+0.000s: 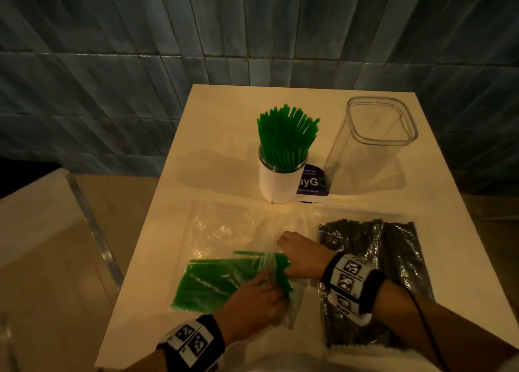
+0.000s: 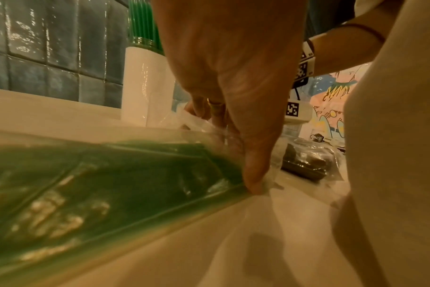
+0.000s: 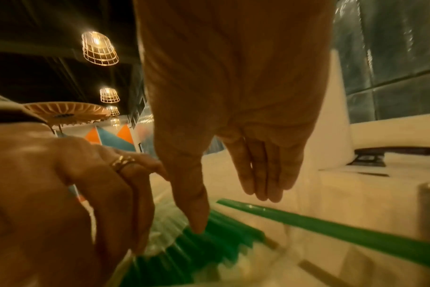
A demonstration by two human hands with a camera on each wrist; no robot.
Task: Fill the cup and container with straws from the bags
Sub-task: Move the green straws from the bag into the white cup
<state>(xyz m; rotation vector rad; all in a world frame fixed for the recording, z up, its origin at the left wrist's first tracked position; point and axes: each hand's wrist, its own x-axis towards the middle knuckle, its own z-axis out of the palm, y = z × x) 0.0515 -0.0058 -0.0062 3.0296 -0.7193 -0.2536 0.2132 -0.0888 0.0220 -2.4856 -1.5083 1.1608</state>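
On the white tabletop (image 1: 174,192) there are two bags with straws, one empty bag, one cup and one container. The bag of green straws (image 1: 213,282) lies near the front edge, at the left side. The bag of dark straws (image 1: 393,259) lies at the front right corner area. One empty clear bag (image 1: 230,228) lies flat behind the green one.

The cup (image 1: 278,180), white with a purple label, stands near the middle of the tabletop and holds a thick bundle of green straws (image 1: 286,136); the single straws are too many to count. Just beside it, to the right, stands the clear container (image 1: 373,147), with nothing visible inside.

The head view shows both hands meeting at the open right end of the green bag. The left hand (image 1: 252,296) pinches the plastic at the bag's mouth; the left wrist view shows the thumb (image 2: 253,174) pressing the film.

The right hand (image 1: 300,256) reaches across from the right. Only the right wrist view shows its fingers (image 3: 265,174) nearly straight and together, holding nothing, while the thumb (image 3: 194,203) touches the green straw ends. This view also shows one loose green straw (image 3: 331,223) lying apart and a ring (image 3: 122,162) on the left hand.
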